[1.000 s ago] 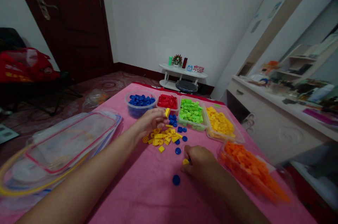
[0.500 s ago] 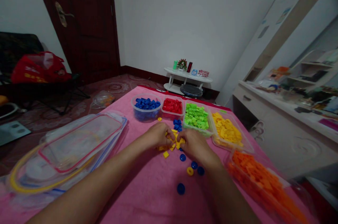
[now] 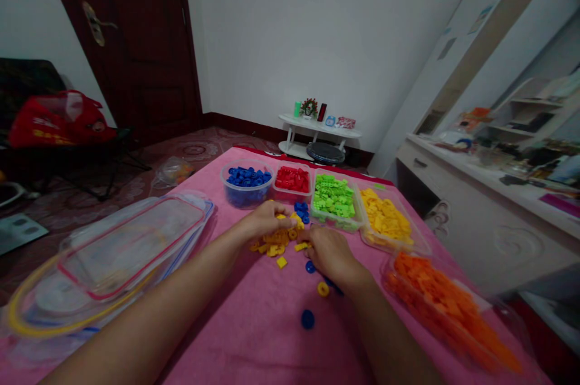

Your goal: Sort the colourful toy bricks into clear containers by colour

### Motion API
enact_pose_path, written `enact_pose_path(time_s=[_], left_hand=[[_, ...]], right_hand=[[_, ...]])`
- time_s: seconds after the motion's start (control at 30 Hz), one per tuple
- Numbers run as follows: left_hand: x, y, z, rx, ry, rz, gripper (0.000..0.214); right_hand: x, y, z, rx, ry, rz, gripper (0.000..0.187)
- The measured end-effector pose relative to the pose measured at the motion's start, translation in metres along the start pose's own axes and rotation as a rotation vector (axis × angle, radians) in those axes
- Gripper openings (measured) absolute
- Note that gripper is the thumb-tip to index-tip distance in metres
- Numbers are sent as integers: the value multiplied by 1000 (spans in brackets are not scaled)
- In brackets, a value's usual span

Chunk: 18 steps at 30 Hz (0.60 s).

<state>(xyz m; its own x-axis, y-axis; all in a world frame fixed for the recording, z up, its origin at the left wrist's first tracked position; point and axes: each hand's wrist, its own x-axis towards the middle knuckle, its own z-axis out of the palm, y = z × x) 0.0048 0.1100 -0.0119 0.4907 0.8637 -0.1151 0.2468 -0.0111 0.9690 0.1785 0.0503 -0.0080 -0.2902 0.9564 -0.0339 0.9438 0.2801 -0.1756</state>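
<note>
Across the pink-covered worktop (image 3: 244,330), five tubs appear already filled by colour: one blue tub (image 3: 244,197), one red tub (image 3: 292,196), one green tub (image 3: 335,223), one yellow tub (image 3: 394,245) and one orange tub (image 3: 410,306), while one yellow heap (image 3: 274,242), too jumbled to count, is left before them. Part of it is cupped by the left hand (image 3: 265,219), and a yellow piece (image 3: 301,246) is met by the right hand (image 3: 332,253), though whether either grip is clamped cannot be told. Still unboxed are one yellow square (image 3: 281,262), one yellow ring (image 3: 319,289), two blue discs (image 3: 307,319), one half-hidden blue piece (image 3: 335,287) and one uncounted blue cluster (image 3: 301,213).
</note>
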Motion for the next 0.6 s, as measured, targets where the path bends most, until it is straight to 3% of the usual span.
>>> enact_pose_path(time_s=[0.07, 0.13, 0.23, 0.3, 0.33, 0.5, 0.6], left_hand=[[-1, 5, 1, -495, -41, -114, 12], [-2, 11, 3, -903, -25, -190, 8], [-3, 16, 5, -1200, 44, -197, 7], [-3, 19, 4, -1244, 69, -180, 13], [-3, 20, 4, -1242, 78, -167, 17], [-8, 25, 16, -1022, 192, 24, 31], [-14, 23, 33, -634, 279, 203, 36]], right_hand=[[0, -1, -1, 2, 2, 33, 16], [1, 1, -1, 66, 98, 75, 13], [5, 3, 1, 294, 373, 71, 11], [9, 1, 3, 566, 475, 65, 9], [10, -2, 4, 753, 467, 81, 11], [13, -25, 12, 1830, 134, 208, 22], [12, -35, 13, 2134, 9, 285, 25]])
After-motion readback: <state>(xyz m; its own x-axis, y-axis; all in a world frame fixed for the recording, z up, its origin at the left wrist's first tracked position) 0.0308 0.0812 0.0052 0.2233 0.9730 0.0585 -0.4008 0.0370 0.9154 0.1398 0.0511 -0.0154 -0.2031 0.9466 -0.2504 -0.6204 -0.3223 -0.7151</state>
